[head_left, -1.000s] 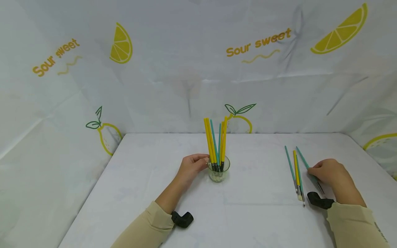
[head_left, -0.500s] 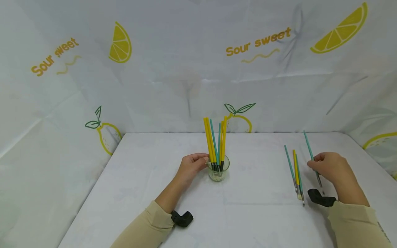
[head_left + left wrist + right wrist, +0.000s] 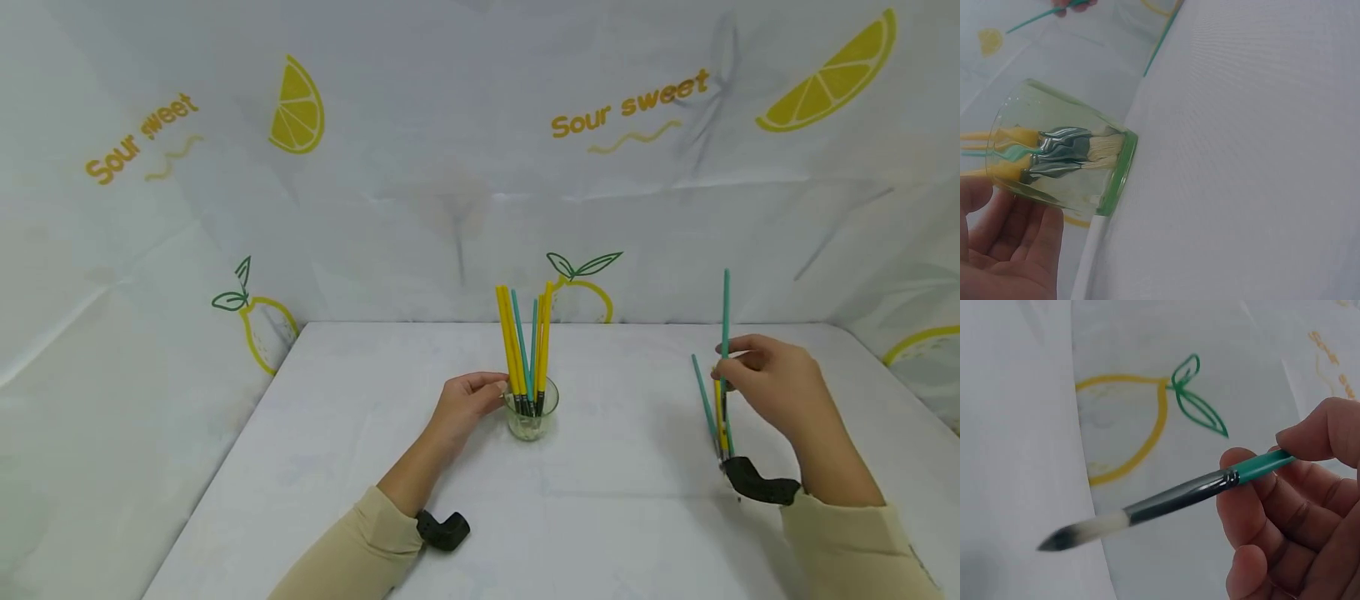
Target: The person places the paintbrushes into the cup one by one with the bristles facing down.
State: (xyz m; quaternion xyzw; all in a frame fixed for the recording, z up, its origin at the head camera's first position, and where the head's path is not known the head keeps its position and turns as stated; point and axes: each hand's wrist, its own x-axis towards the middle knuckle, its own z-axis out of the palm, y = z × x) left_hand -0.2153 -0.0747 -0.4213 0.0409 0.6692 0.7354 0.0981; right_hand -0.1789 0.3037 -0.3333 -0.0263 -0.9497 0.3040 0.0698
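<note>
My left hand (image 3: 467, 408) holds the left side of a clear, green-tinted glass (image 3: 534, 428), thumb and fingers at its wall near the rim. Several yellow and teal paintbrushes (image 3: 504, 333) stand in it, bristles down on the bottom (image 3: 1102, 150). On the right, my right hand (image 3: 787, 387) pinches a teal paintbrush (image 3: 1179, 499) by its handle just above the dark ferrule. Its pale bristles with a dark tip point downward, and its handle (image 3: 726, 308) rises upright. Below that hand, a few more teal (image 3: 703, 400) and yellow brushes lie on the table, partly hidden by the fingers.
The white-covered table (image 3: 360, 358) meets a white backdrop (image 3: 420, 167) printed with lemons and lettering. A black wrist camera (image 3: 761, 483) is on the right wrist, and another black wrist camera (image 3: 442, 531) is on the left.
My right hand has lifted the teal paintbrush off the table, turned it upright and moved it left over the other brushes. My left hand has stayed at the glass.
</note>
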